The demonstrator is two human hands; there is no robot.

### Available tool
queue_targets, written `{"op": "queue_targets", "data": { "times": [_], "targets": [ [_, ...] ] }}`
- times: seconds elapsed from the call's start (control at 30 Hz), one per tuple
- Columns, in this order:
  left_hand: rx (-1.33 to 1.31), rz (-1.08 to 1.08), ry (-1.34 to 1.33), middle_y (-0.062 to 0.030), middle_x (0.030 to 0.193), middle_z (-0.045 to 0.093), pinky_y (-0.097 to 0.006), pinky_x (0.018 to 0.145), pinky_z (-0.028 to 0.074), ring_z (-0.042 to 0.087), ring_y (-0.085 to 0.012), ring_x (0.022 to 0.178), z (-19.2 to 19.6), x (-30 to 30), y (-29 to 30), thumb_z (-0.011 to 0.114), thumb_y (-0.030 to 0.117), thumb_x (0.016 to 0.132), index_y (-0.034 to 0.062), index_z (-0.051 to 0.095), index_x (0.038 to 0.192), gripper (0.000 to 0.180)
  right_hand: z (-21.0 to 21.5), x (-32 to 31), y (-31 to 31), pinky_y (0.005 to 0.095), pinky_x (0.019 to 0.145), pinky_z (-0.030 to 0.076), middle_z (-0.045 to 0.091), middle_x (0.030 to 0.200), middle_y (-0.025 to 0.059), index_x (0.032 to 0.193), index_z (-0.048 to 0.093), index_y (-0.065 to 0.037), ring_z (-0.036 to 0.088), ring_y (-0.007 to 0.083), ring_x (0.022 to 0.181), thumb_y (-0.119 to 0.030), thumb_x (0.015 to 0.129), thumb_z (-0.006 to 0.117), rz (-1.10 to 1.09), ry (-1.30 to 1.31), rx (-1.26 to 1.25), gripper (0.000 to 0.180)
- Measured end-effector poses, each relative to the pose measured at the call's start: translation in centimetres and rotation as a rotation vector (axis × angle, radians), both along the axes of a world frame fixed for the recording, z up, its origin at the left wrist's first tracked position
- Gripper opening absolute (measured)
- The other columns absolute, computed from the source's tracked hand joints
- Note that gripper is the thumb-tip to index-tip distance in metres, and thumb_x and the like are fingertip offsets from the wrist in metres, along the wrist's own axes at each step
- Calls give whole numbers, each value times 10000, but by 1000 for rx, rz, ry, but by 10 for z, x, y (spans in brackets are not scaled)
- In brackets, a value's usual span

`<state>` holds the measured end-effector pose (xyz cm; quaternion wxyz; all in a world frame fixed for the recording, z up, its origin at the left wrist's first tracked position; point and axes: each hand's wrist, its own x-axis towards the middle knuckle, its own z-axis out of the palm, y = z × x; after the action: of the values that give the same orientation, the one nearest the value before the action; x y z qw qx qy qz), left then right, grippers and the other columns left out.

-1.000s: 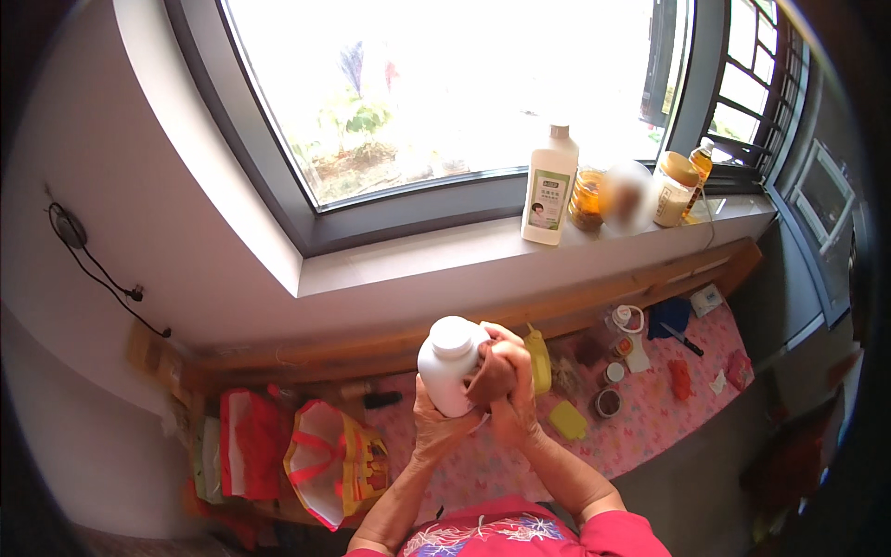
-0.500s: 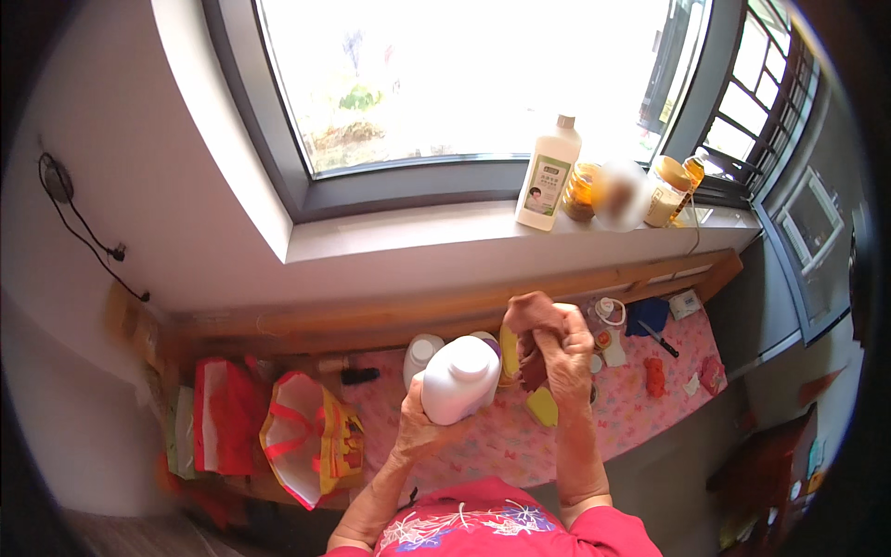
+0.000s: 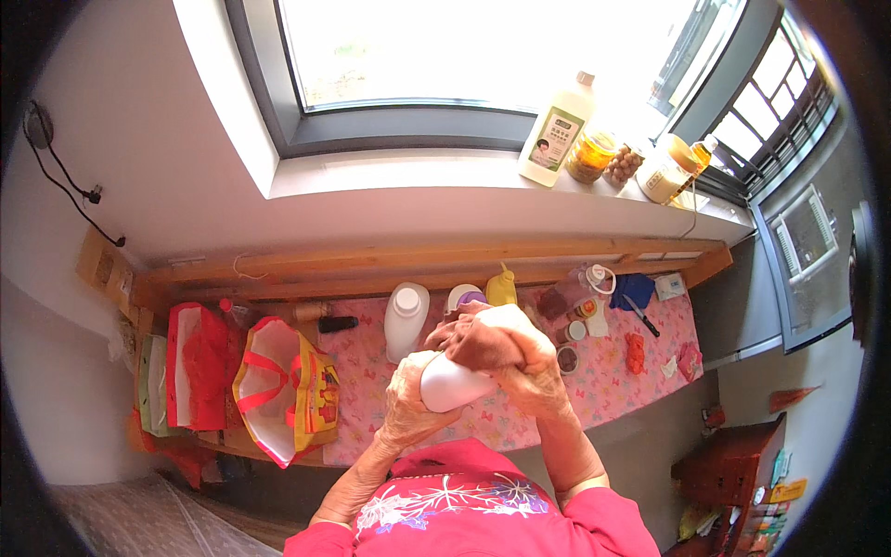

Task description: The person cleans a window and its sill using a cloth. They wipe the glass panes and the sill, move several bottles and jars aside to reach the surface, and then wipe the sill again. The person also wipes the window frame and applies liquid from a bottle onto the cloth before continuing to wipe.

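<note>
My left hand (image 3: 406, 397) is wrapped round a white plastic bottle (image 3: 447, 388), holding it tilted above the table's patterned pink cloth. In my right hand (image 3: 536, 371) is a brown cloth (image 3: 487, 340), bunched over the bottle's upper end and pressed to it. The cap is hidden beneath the cloth. Just beyond my hands stand another white bottle (image 3: 403, 332), a container with a purple part (image 3: 469, 298) and a yellow bottle with a spout (image 3: 502, 286).
Left on the table are a yellow-and-red bag (image 3: 316, 395) and a red bag (image 3: 197, 367). Small jars (image 3: 568, 358), a knife (image 3: 642, 316) and a red bundle (image 3: 635, 353) lie right. A large bottle (image 3: 557, 135) and several jars line the windowsill.
My right hand has brought the brown cloth left and down onto the bottle, covering its cap. The bottle has tilted in my left hand. The whole view has shifted slightly.
</note>
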<state>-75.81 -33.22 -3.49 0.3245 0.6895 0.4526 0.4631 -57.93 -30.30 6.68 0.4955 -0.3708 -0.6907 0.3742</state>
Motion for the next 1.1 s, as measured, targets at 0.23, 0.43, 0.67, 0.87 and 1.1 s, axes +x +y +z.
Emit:
{"op": "queue_targets", "data": {
  "times": [0.23,0.43,0.67,0.87,1.1],
  "targets": [
    [55,72,63,-136,1038,593,-436,804,484,594,-343,937,7,-4,-7,851,169,558,72,545,1142,667,-1,-21,-2,285,839,499,632,1067,96,1114,584,8,619,144,951,-119,899,591,-171,694,-433,250],
    [-156,9,-211,-129,1051,594,-444,771,467,590,-330,914,-13,-8,-5,866,213,560,83,550,1149,681,-6,-18,-18,452,1011,371,525,1250,172,1013,639,-56,520,334,1151,-85,782,685,-11,29,157,237],
    [141,61,78,-114,1063,598,-436,795,442,575,-330,947,4,-14,-6,848,207,550,75,557,1151,681,-12,-19,-24,401,973,445,547,1204,182,1074,595,-20,593,254,1007,7,762,673,-204,544,-399,322],
    [138,74,82,-133,1074,605,-445,789,438,572,-338,943,0,-16,-4,847,225,548,59,564,1134,672,2,-9,-21,463,1043,356,519,1235,180,987,668,-75,492,359,1181,-56,562,796,40,-142,120,444],
    [297,168,236,-126,1095,604,-455,779,416,568,-307,963,1,-15,-6,829,288,560,86,581,1116,641,17,-17,-21,440,927,453,588,1040,135,981,610,-62,557,351,1036,-17,618,755,-149,-422,138,393]
  ]
}}
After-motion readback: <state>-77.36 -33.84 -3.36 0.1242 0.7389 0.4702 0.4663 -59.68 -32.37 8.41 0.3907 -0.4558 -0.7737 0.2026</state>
